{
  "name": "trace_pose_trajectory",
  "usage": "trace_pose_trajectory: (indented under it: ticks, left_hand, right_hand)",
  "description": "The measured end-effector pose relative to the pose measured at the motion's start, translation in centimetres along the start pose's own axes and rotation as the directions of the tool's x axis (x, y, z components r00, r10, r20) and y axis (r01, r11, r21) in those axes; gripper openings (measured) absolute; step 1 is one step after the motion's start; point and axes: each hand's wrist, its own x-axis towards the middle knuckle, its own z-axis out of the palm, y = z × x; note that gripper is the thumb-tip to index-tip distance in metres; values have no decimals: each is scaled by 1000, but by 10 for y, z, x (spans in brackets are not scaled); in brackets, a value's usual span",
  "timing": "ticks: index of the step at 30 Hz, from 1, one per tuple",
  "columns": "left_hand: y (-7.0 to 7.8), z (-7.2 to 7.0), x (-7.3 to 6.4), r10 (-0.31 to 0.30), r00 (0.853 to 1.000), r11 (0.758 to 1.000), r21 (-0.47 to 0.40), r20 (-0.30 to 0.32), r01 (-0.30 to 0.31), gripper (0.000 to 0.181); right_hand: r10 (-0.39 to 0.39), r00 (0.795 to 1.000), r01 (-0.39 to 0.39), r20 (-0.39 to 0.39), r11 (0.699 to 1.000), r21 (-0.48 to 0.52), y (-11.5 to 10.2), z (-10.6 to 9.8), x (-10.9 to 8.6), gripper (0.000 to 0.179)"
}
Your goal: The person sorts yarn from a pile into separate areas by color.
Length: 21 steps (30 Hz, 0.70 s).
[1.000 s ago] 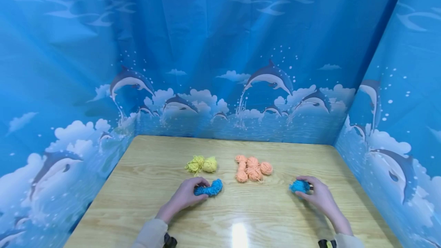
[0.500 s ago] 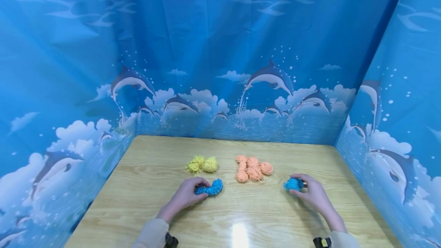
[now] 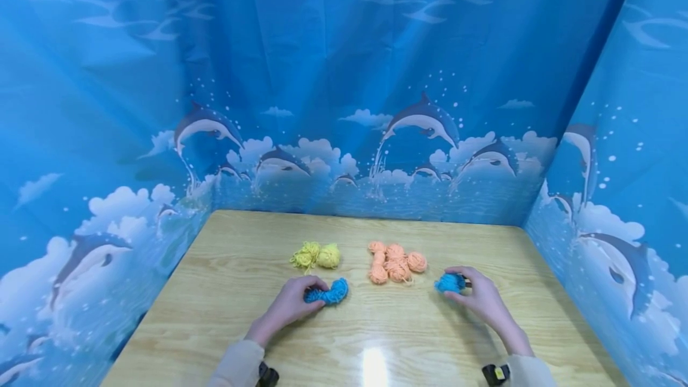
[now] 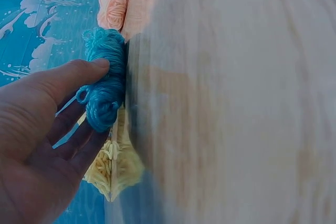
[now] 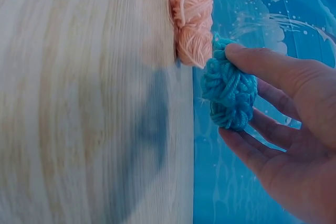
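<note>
My left hand (image 3: 292,303) grips a blue skein of yarn (image 3: 336,291) by its left part, at the table surface. In the left wrist view the thumb lies along the skein (image 4: 107,72) and the fingers go behind it. On the right, my right hand (image 3: 481,297) pinches a smaller blue ball of yarn (image 3: 449,283) between thumb and fingers. The right wrist view shows that blue yarn (image 5: 229,93) held off the table, its shadow on the wood below. Several peach yarn balls (image 3: 396,263) lie between the hands, farther back.
Two yellow-green yarn bundles (image 3: 316,255) sit behind the left hand, side by side. The wooden table (image 3: 236,243) meets a blue dolphin-print curtain (image 3: 322,106) at the back and sides. Black wrist cameras (image 3: 495,374) are strapped under the sleeves.
My right hand has moved left with its blue yarn, closer to the peach balls. The left hand and its skein stay in place.
</note>
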Motion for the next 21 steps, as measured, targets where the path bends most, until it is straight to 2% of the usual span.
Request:
trace_pose_trajectory:
  ticks: [7, 14, 21]
  left_hand:
    - [0, -1, 0, 16, 1000, 1000, 4, -7, -16, 24]
    - [0, 0, 0, 3, 1000, 1000, 2, -10, -3, 24]
    - [1, -1, 0, 12, 1000, 1000, -3, -4, -12, 24]
  right_hand:
    - [-16, 1000, 16, 19, 1000, -13, -7, 4, 6, 49]
    - [-20, 999, 21, 36, 1000, -18, -18, 8, 10, 49]
    - [-83, 996, 84, 44, 996, -22, -28, 14, 13, 50]
